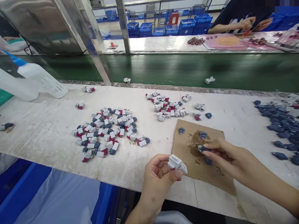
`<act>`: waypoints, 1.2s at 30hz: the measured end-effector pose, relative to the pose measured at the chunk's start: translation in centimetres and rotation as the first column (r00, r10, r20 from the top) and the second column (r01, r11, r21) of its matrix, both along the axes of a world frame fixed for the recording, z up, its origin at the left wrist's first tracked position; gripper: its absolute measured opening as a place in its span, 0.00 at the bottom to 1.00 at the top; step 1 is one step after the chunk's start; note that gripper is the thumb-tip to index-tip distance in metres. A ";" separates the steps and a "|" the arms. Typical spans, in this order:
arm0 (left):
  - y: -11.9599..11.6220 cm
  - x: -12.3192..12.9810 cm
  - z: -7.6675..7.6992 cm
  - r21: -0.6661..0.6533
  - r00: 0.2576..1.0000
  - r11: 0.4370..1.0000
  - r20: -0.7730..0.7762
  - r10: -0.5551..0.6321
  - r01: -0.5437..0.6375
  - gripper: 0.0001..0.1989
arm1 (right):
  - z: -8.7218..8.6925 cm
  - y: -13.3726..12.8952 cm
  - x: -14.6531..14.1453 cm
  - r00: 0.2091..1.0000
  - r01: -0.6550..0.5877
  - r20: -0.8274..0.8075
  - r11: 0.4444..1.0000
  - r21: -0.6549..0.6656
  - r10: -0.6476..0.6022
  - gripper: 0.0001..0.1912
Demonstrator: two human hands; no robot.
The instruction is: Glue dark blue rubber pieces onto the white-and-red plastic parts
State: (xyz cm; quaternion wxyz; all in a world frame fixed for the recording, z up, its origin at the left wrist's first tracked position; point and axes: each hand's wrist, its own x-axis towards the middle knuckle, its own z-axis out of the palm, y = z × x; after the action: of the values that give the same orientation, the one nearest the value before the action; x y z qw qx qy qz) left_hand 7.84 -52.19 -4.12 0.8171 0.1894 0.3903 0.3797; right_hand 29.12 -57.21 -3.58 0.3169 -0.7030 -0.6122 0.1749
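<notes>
Between the thumb and fingers of my left hand is a light grey plastic piece with a stepped shape, held in front of the cardboard's lower left edge. My right hand pinches a small dark blue piece just over the cardboard sheet. A wet brown stain spreads across the middle of that sheet. Other dark blue pieces lie on it, one near the top left, one above my fingertips, and one partly hidden below them.
Joined grey, red and blue pieces form a pile at left; grey-red ones cluster behind. Loose blue pieces lie at right. Bottles lean at far left. Beyond a green belt, a co-worker's hands handle small parts.
</notes>
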 end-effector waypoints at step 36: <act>-1.0 -1.4 -2.0 0.298 0.965 0.918 -0.102 -0.241 0.261 0.11 | -1.2 -2.6 -6.3 0.818 -0.165 -0.573 0.975 -0.147 0.052 0.14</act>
State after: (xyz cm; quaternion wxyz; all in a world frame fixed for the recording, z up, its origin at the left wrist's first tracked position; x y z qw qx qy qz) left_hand 6.41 -53.19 -6.13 0.8066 0.3750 0.3242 0.3220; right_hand 22.79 -59.84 -4.78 0.4049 -0.6102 -0.5107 0.4504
